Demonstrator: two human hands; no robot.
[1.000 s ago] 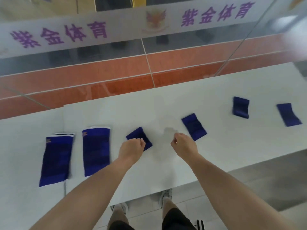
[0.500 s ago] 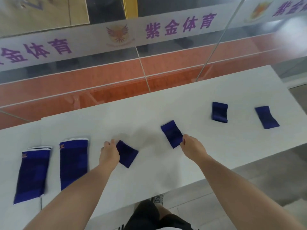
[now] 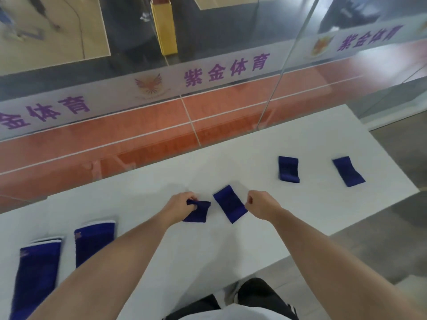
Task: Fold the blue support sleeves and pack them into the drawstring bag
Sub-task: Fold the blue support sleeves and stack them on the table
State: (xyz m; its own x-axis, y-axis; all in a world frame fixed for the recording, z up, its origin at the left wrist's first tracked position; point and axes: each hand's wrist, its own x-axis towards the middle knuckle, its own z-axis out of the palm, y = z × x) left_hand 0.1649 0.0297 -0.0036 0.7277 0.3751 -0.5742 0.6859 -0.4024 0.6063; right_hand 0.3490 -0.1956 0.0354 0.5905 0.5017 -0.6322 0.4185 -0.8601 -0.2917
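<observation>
Several blue support sleeves lie on the white table (image 3: 312, 139). My left hand (image 3: 179, 207) grips the top left corner of a small folded sleeve (image 3: 197, 214), lifting that corner a little. Just to its right lies a second small sleeve (image 3: 230, 203), set at a slant. My right hand (image 3: 262, 205) has its fingers curled at that sleeve's right edge and seems to pinch it. Two more small sleeves (image 3: 288, 169) (image 3: 349, 172) lie flat at the right. Two long sleeves with white rims (image 3: 94, 243) (image 3: 34, 273) lie at the left, partly behind my left forearm.
A glass wall (image 3: 208, 107) with a frosted band and purple lettering runs along the table's far edge. The table's near edge (image 3: 300, 255) slants up to the right, with grey floor beyond it. My legs show below the edge.
My left hand has taken hold of the small sleeve's corner and raised it. My right hand stays at the edge of the slanted sleeve. The view has swung left and upward.
</observation>
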